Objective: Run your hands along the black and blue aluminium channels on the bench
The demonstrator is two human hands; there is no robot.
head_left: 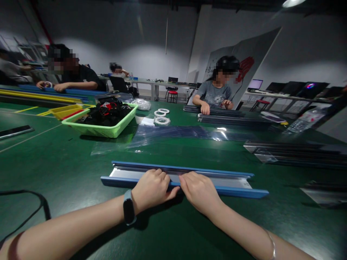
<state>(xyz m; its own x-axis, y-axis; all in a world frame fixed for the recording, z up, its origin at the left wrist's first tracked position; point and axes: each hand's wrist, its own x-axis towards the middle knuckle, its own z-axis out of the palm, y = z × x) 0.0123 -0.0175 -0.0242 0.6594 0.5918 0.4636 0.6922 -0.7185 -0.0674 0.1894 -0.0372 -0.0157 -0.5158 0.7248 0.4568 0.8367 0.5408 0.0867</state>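
A long blue channel profile (238, 191) with a pale inner face lies crosswise on the green table in front of me. Both its ends are cut at a slant. My left hand (151, 187), with a watch on the wrist, is closed over the near edge of the profile, left of its middle. Just beside it, my right hand (199, 189) grips the same edge, fingers curled into the channel. The two thumbs almost meet. My fingertips are hidden inside the channel.
Beyond the profile lie clear plastic sheets (173, 135), several tape rolls (162, 121) and a green basket (116, 130) of dark parts. Dark profiles (298, 150) lie at the right, near a plastic bottle (307, 119). Co-workers (217, 92) sit across the table.
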